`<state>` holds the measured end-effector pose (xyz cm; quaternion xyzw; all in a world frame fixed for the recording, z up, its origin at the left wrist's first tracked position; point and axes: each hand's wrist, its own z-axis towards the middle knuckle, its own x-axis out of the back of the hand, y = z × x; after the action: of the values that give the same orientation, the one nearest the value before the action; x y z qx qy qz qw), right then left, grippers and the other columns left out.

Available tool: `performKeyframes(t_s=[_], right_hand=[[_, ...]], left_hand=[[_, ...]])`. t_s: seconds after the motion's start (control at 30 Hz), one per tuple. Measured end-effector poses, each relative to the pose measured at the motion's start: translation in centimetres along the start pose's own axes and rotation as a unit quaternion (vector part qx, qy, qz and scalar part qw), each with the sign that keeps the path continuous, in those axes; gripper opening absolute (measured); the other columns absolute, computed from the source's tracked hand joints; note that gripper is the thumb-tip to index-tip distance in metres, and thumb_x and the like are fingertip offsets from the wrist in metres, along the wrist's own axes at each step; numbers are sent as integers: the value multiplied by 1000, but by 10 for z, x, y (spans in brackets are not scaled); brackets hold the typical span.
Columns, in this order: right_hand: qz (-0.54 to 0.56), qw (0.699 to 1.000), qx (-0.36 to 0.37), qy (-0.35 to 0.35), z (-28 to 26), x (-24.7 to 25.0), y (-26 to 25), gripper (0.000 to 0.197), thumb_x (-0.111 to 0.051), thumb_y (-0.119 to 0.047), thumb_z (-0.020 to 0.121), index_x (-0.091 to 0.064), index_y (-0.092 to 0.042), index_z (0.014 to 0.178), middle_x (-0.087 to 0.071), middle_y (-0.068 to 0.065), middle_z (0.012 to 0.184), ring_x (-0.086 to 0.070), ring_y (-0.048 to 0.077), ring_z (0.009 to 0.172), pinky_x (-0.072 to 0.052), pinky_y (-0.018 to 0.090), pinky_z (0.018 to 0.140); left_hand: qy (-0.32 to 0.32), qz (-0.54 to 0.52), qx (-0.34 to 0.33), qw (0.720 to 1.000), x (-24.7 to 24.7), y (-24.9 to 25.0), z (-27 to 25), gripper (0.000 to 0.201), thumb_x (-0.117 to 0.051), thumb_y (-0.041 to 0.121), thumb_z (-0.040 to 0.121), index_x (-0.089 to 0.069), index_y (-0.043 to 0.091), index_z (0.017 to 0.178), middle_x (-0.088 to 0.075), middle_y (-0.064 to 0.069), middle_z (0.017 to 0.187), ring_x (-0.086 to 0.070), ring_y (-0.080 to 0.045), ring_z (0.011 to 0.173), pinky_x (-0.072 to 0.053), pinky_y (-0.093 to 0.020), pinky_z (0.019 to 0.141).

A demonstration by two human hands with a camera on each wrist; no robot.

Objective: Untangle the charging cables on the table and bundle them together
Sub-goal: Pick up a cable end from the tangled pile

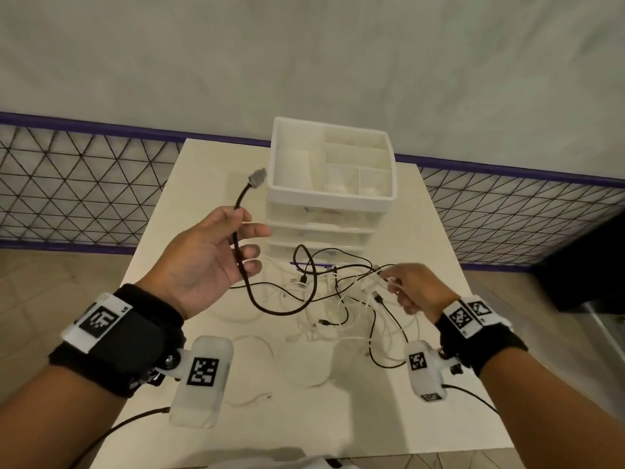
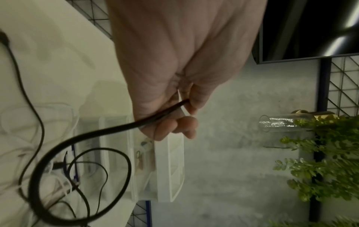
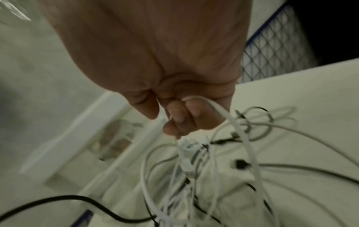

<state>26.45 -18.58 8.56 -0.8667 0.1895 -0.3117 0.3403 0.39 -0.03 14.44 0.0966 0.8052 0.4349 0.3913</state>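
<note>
A tangle of black and white charging cables (image 1: 338, 299) lies on the white table (image 1: 439, 384). My left hand (image 1: 216, 255) is raised at the left and grips a thick black cable (image 1: 240, 262) (image 2: 108, 130); its grey plug (image 1: 256, 177) sticks up above my fingers. The cable loops down into the tangle. My right hand (image 1: 409, 289) (image 3: 180, 119) pinches white cables (image 3: 217, 112) at the right side of the tangle and lifts them a little off the table.
A white drawer organiser (image 1: 333, 184) with an open compartment tray on top stands at the back middle of the table. A wire-mesh fence (image 1: 67, 187) runs behind the table. A plant (image 2: 320, 161) and a glass tube (image 2: 279, 122) appear in the left wrist view.
</note>
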Motion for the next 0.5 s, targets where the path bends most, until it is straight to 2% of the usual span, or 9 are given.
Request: performKeyframes(t_s=[0.07,0.13,0.17,0.23,0.3,0.37,0.4,0.47,0.5], right_hand=[[-24,997,65,15,-17,4,-22,23,-53,-2,91,-66,-6,109,-65,8,77,-33,13,45,-25,22,44],[-22,991,129,32,-37,5,-47,31,-51,4,90,-66,-11,112,-73,7,83,-32,12,43,-26,24,43],[-10,985,168,32,-48,3,-59,30,-51,3,91,-65,-13,113,-75,6,86,-34,11,42,-27,24,42],[27,967,252,6,-71,-9,-81,23,-54,0,94,-62,-14,111,-77,7,92,-38,5,37,-30,21,39],[42,944,326,-21,-93,-29,-97,15,-58,-4,96,-58,-15,107,-77,6,91,-38,5,34,-31,19,37],[3,920,391,-23,-109,-51,-103,12,-62,-7,96,-56,-14,104,-73,1,88,-47,2,40,-38,20,40],[-16,908,417,-24,-115,-61,-104,12,-63,-7,95,-56,-13,104,-71,-1,88,-55,0,46,-43,18,44],[-36,893,448,-27,-119,-72,-101,13,-63,-7,95,-56,-11,105,-70,-2,86,-66,1,59,-53,20,52],[-42,891,451,-18,-119,-72,-101,13,-64,-9,95,-56,-12,105,-70,-3,84,-67,2,62,-55,20,55]], left_hand=[[5,-2,-8,1000,-4,-3,2,19,-44,17,103,-59,10,94,-62,-6,65,-37,-11,45,-37,-23,46],[-9,22,-5,1000,-9,-6,1,22,-45,15,103,-63,5,107,-53,-4,56,-32,-11,43,-33,-23,45],[-23,31,3,999,-14,-8,1,22,-46,14,102,-63,5,112,-55,-5,58,-33,-11,44,-34,-23,46],[-50,47,15,998,-26,-11,-1,19,-47,14,102,-63,8,111,-66,-10,75,-39,-12,48,-38,-24,50],[-66,68,13,995,-42,-14,0,22,-54,27,99,-67,10,105,-68,-10,90,-41,-10,52,-37,-23,54],[-67,86,4,994,-56,-14,3,42,-60,49,88,-72,11,101,-63,-2,83,-38,-7,53,-34,-24,56],[-59,96,-8,994,-61,-13,5,48,-62,55,85,-73,11,102,-60,0,79,-37,-7,53,-34,-25,57],[-24,106,-29,994,-65,-11,7,45,-63,49,90,-73,8,105,-58,-4,80,-37,-8,52,-35,-25,56],[1,103,-32,994,-64,-9,8,37,-62,41,94,-72,6,99,-59,-6,79,-37,-9,51,-35,-24,52]])
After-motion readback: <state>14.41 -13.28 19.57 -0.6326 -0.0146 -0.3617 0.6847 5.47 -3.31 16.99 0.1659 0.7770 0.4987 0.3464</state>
